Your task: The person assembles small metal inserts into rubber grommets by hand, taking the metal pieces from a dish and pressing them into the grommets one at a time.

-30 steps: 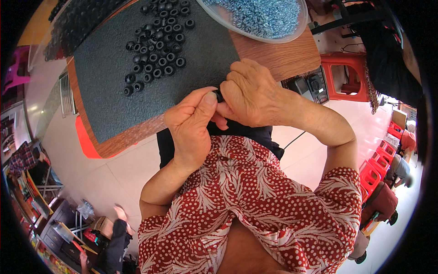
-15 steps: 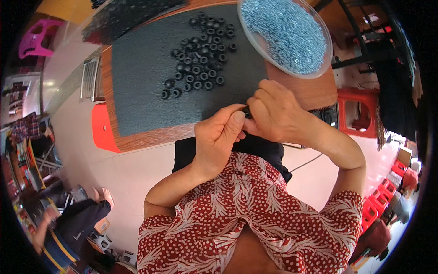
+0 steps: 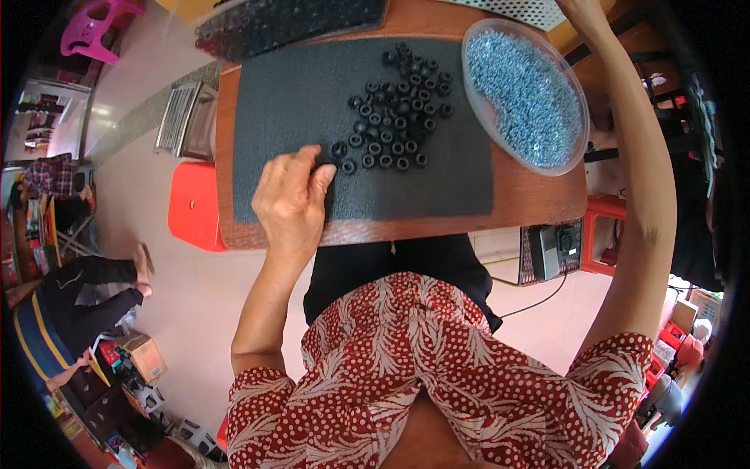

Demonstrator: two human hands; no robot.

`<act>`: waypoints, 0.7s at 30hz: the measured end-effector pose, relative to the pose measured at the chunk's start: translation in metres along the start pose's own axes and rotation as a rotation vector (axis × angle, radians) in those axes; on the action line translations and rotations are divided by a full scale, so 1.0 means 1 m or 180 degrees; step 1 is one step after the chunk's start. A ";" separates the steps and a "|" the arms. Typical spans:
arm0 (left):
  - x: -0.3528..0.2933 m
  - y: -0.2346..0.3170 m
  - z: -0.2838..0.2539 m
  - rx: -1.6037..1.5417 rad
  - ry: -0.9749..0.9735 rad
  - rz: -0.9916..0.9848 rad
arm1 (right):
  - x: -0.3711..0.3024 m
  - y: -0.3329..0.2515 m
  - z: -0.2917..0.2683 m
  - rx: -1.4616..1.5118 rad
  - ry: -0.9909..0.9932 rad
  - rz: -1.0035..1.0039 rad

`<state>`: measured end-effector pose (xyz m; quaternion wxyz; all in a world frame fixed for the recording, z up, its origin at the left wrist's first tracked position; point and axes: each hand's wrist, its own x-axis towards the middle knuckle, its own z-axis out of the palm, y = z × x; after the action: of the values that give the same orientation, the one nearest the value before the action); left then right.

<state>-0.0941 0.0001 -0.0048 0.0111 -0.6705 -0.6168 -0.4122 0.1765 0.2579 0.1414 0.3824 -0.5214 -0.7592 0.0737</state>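
My left hand [image 3: 291, 195] is over the left part of a dark grey mat [image 3: 273, 102], with thumb and forefinger apart and nothing seen between them. Its fingertips are close beside the leftmost of several small round black parts with holes [image 3: 385, 161], which lie loosely grouped on the mat. Up at the top edge is my right hand [image 3: 580, 9], stretched far past a clear round tub [image 3: 478, 117]. Most of that hand is cut off, so its fingers are hidden. Small shiny bluish rings [image 3: 523, 98] fill the tub.
A wooden table [image 3: 539, 199] carries the mat and tub. At its far side are a container of dark pieces [image 3: 289, 27] and a white perforated sheet [image 3: 516, 9]. Red stools [image 3: 191, 207] flank the table. A person [image 3: 86, 289] is at the lower left.
My hands, earlier together around a small dark piece, have parted. The left moved left to the black parts; the right reached far up and right. The view has shifted, and the small piece is out of sight.
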 end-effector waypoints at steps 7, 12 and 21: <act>-0.013 0.002 0.002 0.0522 -0.0086 0.0474 | 0.037 0.014 0.033 -0.0706 0.0203 -0.0249; -0.018 -0.005 -0.006 0.0541 -0.0178 0.0435 | -0.005 0.008 0.062 -0.0603 -0.0161 -0.0809; -0.015 -0.003 -0.015 -0.1433 -0.0007 -0.1393 | -0.140 -0.042 0.069 0.0892 -0.0727 -0.1413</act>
<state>-0.1030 -0.0193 -0.0055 -0.2274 -0.5078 -0.6397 -0.5303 0.1233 0.1402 0.0437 0.3696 -0.2728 -0.8754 0.1507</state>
